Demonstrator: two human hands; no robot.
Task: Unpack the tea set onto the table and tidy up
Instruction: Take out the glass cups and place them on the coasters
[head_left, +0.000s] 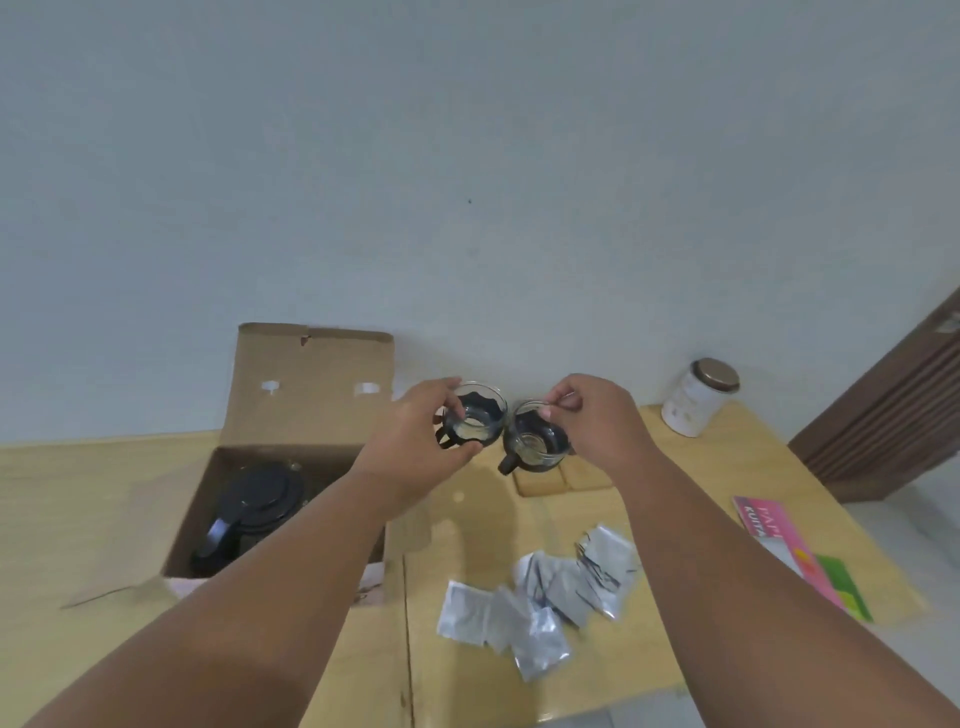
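Observation:
Two small glass tea cups with black holders are held up over the wooden table, their rims touching. My left hand grips the left cup by its rim and side. My right hand pinches the rim of the right cup, which hangs just above two wooden coasters. An open cardboard box stands at the left with a black-lidded teapot still inside.
Several silver sachets lie scattered on the table in front of me. A white canister with a bronze lid stands at the back right. A pink and green leaflet lies near the right edge. A brown door is at the right.

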